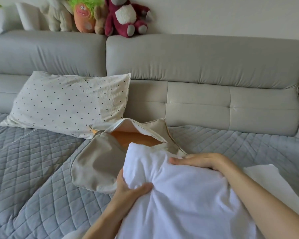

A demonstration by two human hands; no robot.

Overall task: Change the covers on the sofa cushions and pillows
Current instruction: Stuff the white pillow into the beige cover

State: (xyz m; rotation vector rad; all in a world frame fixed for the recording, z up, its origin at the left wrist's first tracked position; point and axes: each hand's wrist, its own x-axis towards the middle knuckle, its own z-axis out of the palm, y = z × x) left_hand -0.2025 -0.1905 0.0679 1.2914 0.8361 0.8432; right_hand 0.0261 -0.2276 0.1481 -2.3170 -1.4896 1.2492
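A white cushion insert [183,192] fills the lower middle of the head view, its far corner at the open mouth of a beige cover [97,163] with an orange inside, lying on the sofa seat. My left hand [129,185] grips a bunched fold of the insert at its left side. My right hand [202,160] lies curled over the insert's upper right edge, fingers closed on the fabric beside the cover's opening. A white pillow with black dots [67,102] leans against the sofa back to the left.
A grey quilted throw [33,161] covers the seat of the pale grey sofa [205,66]. Plush toys [126,16] sit along the top of the backrest. Another white piece of fabric [273,178] lies at the lower right.
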